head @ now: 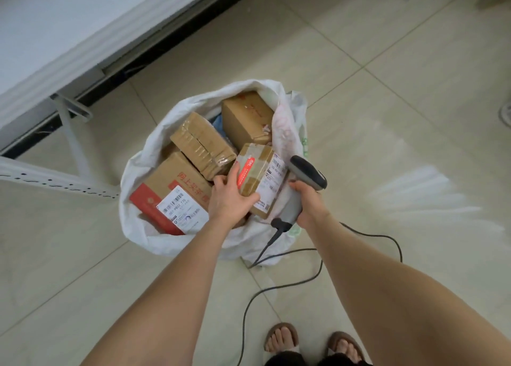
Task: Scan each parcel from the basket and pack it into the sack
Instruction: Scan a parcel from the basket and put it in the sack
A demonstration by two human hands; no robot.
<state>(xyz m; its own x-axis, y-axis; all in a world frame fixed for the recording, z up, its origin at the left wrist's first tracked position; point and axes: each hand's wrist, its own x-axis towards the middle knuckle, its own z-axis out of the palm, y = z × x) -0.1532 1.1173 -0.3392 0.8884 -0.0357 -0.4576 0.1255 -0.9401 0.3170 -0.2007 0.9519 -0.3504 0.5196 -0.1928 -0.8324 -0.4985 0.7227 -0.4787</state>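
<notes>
Sandalled feet [282,338] stand on the floor [387,116] before the sack [138,227]. Left hand [226,199]: fingers [249,199] grasp a small parcel [257,177] at the sack's mouth, above three packed boxes [201,141]. Right hand [311,199] grips the scanner [307,172], just beside the parcel.

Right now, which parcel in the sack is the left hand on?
The small taped box with the red sticker, nearest the scanner; the left hand grips only it.

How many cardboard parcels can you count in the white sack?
4: the plain parcel at the far side, the taped parcel in the middle, the red-printed parcel on the left, and the small parcel in the left hand. Others may hide underneath.
</notes>
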